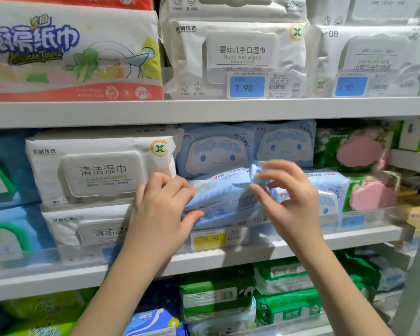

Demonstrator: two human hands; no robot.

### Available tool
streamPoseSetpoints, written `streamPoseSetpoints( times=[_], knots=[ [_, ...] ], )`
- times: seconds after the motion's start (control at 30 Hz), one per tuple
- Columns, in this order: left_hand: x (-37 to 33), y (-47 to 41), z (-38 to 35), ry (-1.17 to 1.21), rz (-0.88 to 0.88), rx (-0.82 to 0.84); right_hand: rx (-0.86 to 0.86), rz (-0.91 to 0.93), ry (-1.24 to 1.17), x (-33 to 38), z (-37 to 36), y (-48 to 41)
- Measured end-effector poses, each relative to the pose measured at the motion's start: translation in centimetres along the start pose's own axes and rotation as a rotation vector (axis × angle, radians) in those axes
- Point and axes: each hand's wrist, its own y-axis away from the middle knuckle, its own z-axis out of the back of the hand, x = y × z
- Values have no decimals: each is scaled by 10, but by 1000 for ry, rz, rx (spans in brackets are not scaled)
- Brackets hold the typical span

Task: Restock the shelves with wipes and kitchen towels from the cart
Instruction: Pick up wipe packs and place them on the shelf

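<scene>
Just beside white pack (100,170), blue pack (218,197)

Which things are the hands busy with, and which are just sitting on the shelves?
In the job: blue wipes pack, held by the left hand and pinched by the right hand; middle shelf it goes on.
Just sitting: cleaning wipes pack; kitchen towel pack; baby wet wipes; green packs with pink lids; yellow price tag.

blue wipes pack (218,197) | tilted, barcode side out | middle shelf front
</scene>
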Motion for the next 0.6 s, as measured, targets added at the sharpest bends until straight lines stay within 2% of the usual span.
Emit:
streamPoseSetpoints(
  times=[0.07, 0.17, 0.23, 0.43, 0.6],
  knots=[
    [2, 0, 0, 15, -14, 2, 88, -194, -53, 2, 6, -4],
    [4, -1, 1, 20, -10, 23, 306, -357, 49, 3, 15, -12],
    [6, -2, 0, 27, -16, 19, 362, -435, -9, 5, 17, -16],
    [11, -3, 0, 28, -47, 16, 170, -313, -88, 17, 5, -21],
    [12, -3, 2, 23, -42, 29, 92, -381, -276, 21, 2, -30]
  ],
)
